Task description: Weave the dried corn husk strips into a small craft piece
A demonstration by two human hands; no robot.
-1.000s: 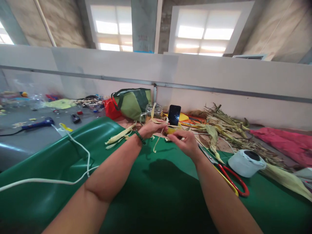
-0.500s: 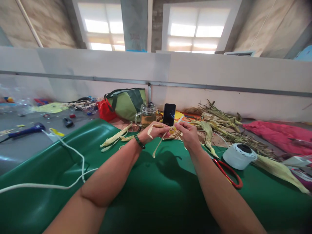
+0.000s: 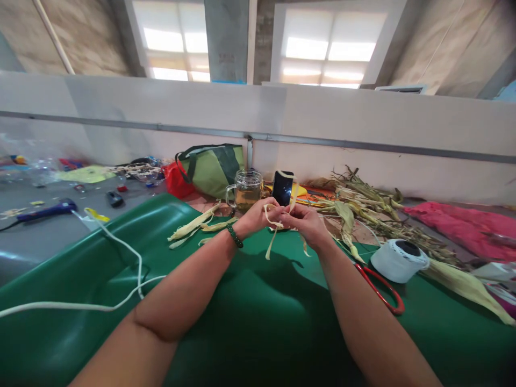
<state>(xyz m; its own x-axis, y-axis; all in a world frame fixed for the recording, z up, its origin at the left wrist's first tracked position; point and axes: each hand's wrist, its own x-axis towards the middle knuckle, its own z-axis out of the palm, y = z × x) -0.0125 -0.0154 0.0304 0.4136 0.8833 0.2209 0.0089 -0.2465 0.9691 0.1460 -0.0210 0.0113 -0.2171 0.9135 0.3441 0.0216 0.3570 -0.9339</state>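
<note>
- Head view, clock centred on the hands: white wall (image 3: 181,105) across 12, biggest thing.
- Green mat (image 3: 250,328) under both forearms, left edge curled up toward 9.
- Dry stalks (image 3: 373,207), heaped loose, 2 to 3 o'clock.
- Pink cloth (image 3: 451,223), crumpled, 3, past the stalks.
- Olive bag (image 3: 215,169) at 10, against the wall; red bag (image 3: 177,180) just beside it.
- Left hand (image 3: 258,217): fingertips pinching the pale strip, bent inward at centre.
- Right hand (image 3: 310,223): thumb and fingers also pinched on the strip, meeting the left fingertips; exact contact too small to tell.
- White spool (image 3: 399,263), dark core on top, between 3 and 4, on mat.
- Glass mug (image 3: 248,194) at 10, upright, amber liquid inside, near left hand.
- Red handle (image 3: 400,306) at 4, on mat; its other end runs behind right wrist.
- Dark phone (image 3: 282,187), propped upright, 12, right behind fingers.
- Husk pieces (image 3: 195,226) at 9, lying on mat.
- Green bead bracelet (image 3: 234,236) around left wrist, 8.
- Pale strip (image 3: 271,247): between both hands, loop up toward 12, tail hanging at 6.
</note>
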